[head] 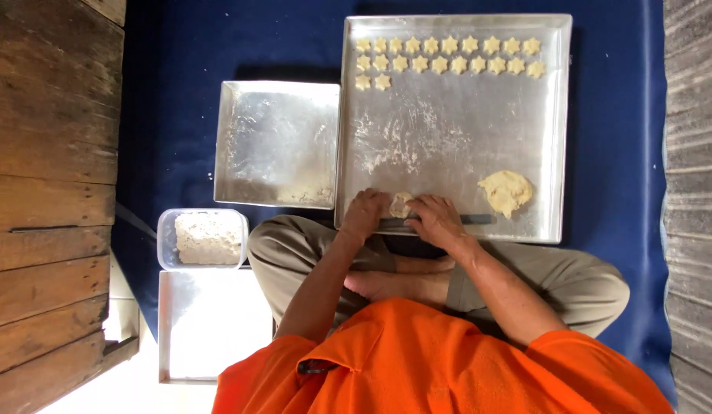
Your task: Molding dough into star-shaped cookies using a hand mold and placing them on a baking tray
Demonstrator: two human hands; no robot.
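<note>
A big tray lies on a blue mat. At the tray's near edge, left hand and right hand close together around a dough piece. A dough lump sits just right of them; star cookies line the tray's far edge.

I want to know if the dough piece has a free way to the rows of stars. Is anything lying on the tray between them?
Nothing visible does. The dough piece sits between the left hand and right hand; only bare, floured tray lies before the star rows. The dough lump lies off to the side.
</note>
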